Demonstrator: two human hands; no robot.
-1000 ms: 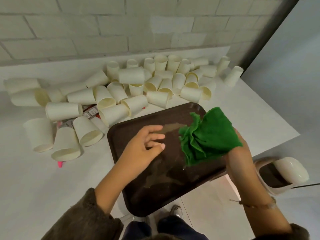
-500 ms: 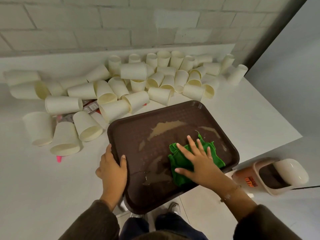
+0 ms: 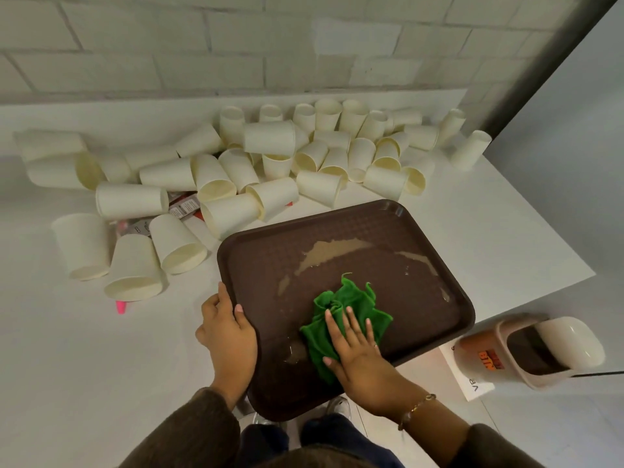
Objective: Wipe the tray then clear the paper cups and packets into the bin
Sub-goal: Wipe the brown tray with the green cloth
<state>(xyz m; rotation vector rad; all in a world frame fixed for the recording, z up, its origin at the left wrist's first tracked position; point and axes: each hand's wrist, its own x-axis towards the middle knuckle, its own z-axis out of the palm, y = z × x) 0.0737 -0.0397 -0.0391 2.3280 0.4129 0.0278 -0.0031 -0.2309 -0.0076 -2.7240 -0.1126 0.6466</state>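
Cloth (image 3: 347, 310) slid left under right hand (image 3: 354, 349); left hand (image 3: 228, 332) steadies tray (image 3: 439, 319).

The left hand (image 3: 227, 336) is curled, its thumb lying on top and the fingers tucked underneath, the forearm in a dark sleeve. The right hand (image 3: 354, 346) lies flat, palm down, fingers spread forward, with a bracelet on the wrist.

Green cloth (image 3: 351, 309), brown textured tray (image 3: 422, 298)
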